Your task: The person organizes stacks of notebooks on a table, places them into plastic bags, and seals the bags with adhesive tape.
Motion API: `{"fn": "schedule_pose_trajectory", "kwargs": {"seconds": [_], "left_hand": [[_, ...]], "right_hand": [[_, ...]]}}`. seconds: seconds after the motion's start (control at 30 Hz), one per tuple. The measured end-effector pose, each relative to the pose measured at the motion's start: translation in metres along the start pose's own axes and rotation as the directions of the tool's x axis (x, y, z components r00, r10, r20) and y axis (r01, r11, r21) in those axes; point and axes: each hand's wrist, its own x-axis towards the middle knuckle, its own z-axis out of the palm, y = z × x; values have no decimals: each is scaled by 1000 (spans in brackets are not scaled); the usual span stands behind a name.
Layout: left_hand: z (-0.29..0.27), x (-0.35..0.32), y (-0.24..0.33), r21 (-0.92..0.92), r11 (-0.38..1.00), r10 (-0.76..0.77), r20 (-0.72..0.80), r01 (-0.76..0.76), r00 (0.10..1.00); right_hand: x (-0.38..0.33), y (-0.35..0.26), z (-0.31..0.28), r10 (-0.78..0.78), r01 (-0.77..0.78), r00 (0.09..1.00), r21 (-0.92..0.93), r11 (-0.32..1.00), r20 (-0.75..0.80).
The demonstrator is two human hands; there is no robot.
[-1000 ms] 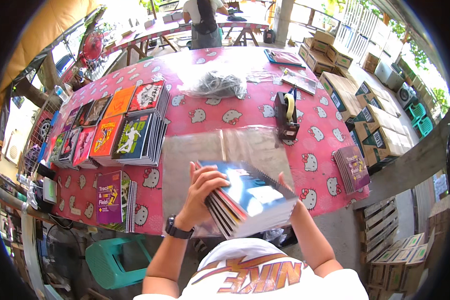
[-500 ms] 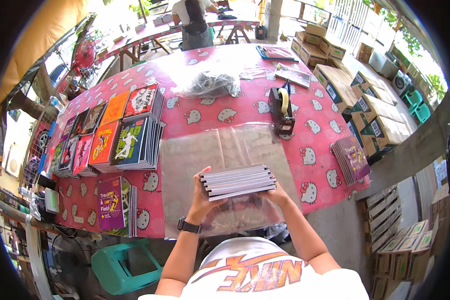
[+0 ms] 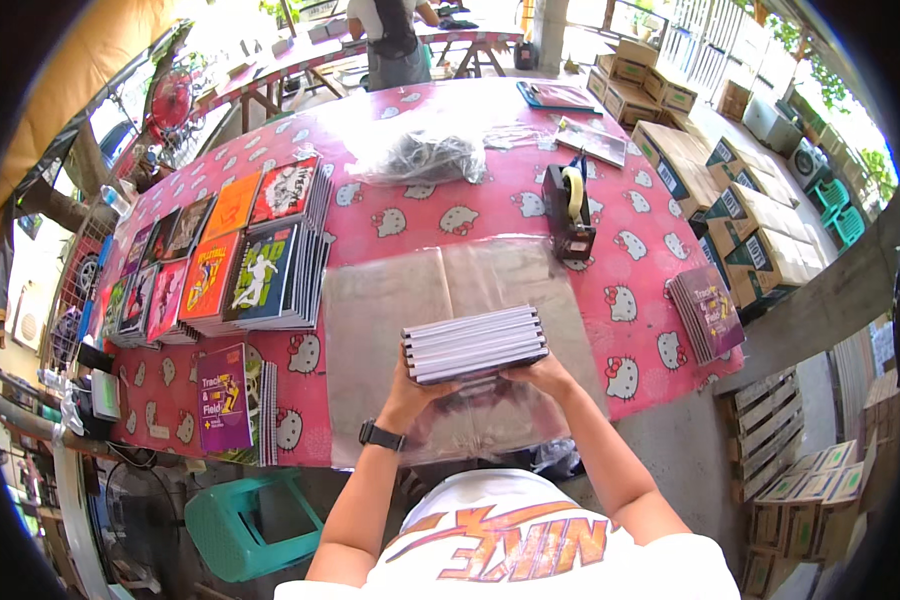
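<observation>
Between my two hands is a stack of several thin books [image 3: 475, 345], page edges facing up toward me. My left hand [image 3: 417, 388] grips its left end, a dark watch on the wrist. At the right end my right hand [image 3: 538, 370] closes on the lower corner. Fingers under and behind the stack are hidden. Beneath it a clear plastic sheet [image 3: 380, 300] lies over a brownish board on the table. A black tape dispenser [image 3: 570, 225] stands just beyond the sheet's far right corner.
Stacks of colourful sports books [image 3: 215, 275] fill the table's left side, with a purple book pile [image 3: 225, 400] nearer. Another purple pile [image 3: 707, 315] sits at the right edge. Crumpled plastic [image 3: 425, 158] lies far back. A green stool [image 3: 255, 525] and cartons [image 3: 760, 245] flank the table.
The stack has tilted and come slightly nearer in my hands, and my right hand has shifted a little toward its underside. Both hands keep their grip.
</observation>
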Motion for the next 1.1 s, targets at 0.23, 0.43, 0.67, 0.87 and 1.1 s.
{"fn": "schedule_pose_trajectory", "kwargs": {"seconds": [0.23,0.43,0.67,0.87,1.1], "left_hand": [[11,27,23,22,983,185,-102,-184,977],[-6,68,26,-99,946,-322,-183,309,929],[-7,75,20,-71,903,-429,-222,424,876],[-16,73,21,-94,907,-421,-220,410,880],[-33,68,-6,815,498,209,-444,296,871]], "right_hand": [[12,-18,2,-147,147,989,68,987,-4],[35,-5,-48,-175,-200,912,-776,598,-370],[21,30,-72,-544,-449,725,-889,92,-422],[17,13,-61,-535,-362,729,-903,230,-428],[-20,-21,-84,247,-329,912,-223,918,-329]]}}
